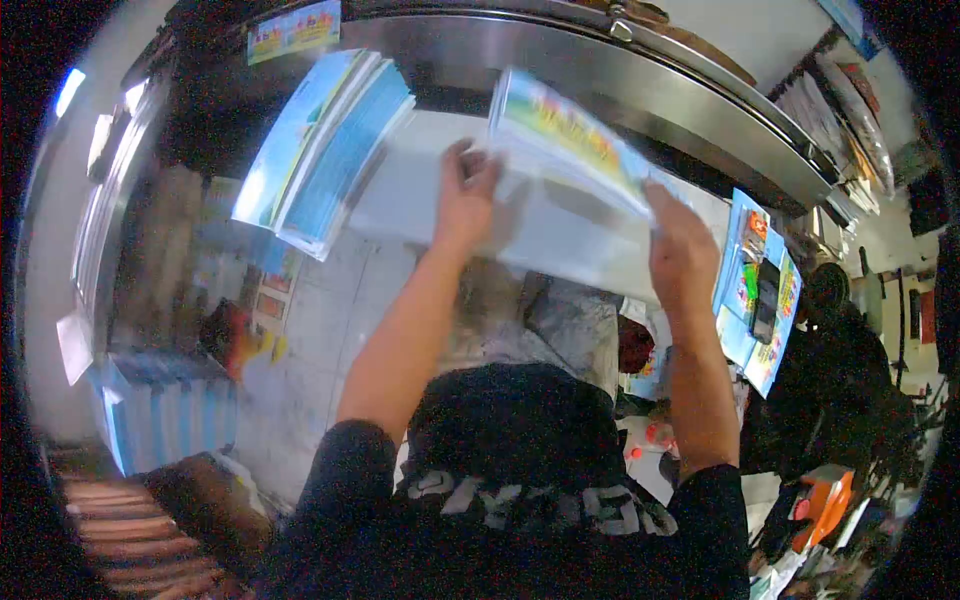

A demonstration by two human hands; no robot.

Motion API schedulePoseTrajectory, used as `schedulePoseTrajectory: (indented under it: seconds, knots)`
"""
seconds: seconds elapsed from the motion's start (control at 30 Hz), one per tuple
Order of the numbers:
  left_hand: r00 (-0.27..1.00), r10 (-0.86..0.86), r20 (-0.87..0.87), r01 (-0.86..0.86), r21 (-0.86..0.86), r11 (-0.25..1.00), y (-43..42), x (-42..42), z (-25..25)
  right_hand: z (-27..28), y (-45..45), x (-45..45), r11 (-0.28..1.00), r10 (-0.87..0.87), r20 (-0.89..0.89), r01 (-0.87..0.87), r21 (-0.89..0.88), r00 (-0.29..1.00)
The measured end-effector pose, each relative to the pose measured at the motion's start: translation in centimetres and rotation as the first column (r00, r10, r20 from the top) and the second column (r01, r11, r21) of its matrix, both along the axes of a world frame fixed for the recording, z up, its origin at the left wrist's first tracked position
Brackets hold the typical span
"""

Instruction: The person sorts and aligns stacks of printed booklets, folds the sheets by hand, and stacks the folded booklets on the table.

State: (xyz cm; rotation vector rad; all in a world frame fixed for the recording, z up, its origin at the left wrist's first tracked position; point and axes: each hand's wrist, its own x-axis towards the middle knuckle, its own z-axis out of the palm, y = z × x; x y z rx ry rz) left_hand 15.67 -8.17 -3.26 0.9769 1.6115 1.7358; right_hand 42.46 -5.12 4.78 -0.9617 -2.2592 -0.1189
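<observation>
A thin stack of printed sheets [570, 135] with a blue, yellow and green cover is tilted above the white table [580, 225], blurred by motion. My right hand [680, 240] grips its right end, fingers wrapped round the edge. My left hand [467, 195] is near the stack's left end, with its fingers curled and apart and nothing between them. To the left of my left hand, a thick pile of similar blue-edged booklets [335, 150] lies at the table's left end.
A metal rail [480, 60] runs behind the table. At the right end lie printed sheets [740, 300] with a dark phone [766, 300] on them. Blue and white bundles [170, 410] stand at the lower left. An orange object [828, 508] is at the lower right.
</observation>
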Motion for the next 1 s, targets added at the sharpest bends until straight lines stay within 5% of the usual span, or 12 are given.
schedulePoseTrajectory:
  seconds: [0.07, 0.13, 0.17, 0.33, 0.43, 0.57, 0.8, 0.9, 1.0]
  knots:
    - [0.981, 0.186, -0.06, -0.193, -0.172, 0.966, -2.0, -2.7, -3.5, -4.6, -0.2, -0.2, 1.0, -0.01, 0.249, 0.012, -0.006, 0.968]
    - [0.95, 0.247, -0.194, -0.269, -0.095, 0.959, -4.3, -3.4, -5.1, -7.4, -1.4, -0.9, 0.981, 0.072, 0.466, 0.022, -0.193, 0.882]
    - [0.951, 0.245, -0.189, -0.265, -0.088, 0.96, -5.2, -3.5, -5.3, -7.5, -2.7, -0.7, 0.994, 0.045, 0.549, 0.017, -0.108, 0.835]
    - [0.965, 0.195, -0.173, -0.204, -0.034, 0.978, -7.6, -2.9, -3.5, -6.7, -4.9, -0.7, 0.922, 0.142, 0.48, 0.06, -0.382, 0.865]
    - [0.953, 0.179, -0.245, -0.174, 0.045, 0.984, -6.7, -3.6, -4.5, -6.5, -4.4, -1.1, 0.947, 0.086, 0.343, 0.03, -0.319, 0.935]
    - [0.947, 0.181, -0.265, -0.169, 0.066, 0.983, -5.6, -4.0, -4.7, -6.9, -4.0, -1.2, 0.934, 0.13, 0.42, 0.032, -0.357, 0.898]
    - [0.965, 0.182, -0.191, -0.203, -0.095, 0.974, -5.7, -4.2, -5.0, -7.8, -4.1, -1.0, 0.937, 0.117, 0.441, 0.048, -0.346, 0.89]
    - [0.972, 0.129, -0.199, -0.161, -0.155, 0.975, -5.8, -4.9, -4.4, -5.1, -1.8, -1.2, 0.796, 0.283, 0.394, 0.015, -0.605, 0.874]
    - [0.926, -0.062, -0.372, 0.076, 0.024, 0.997, -5.6, -5.2, -6.5, -2.8, 2.4, -1.2, 0.658, 0.406, 0.328, -0.024, -0.753, 0.853]
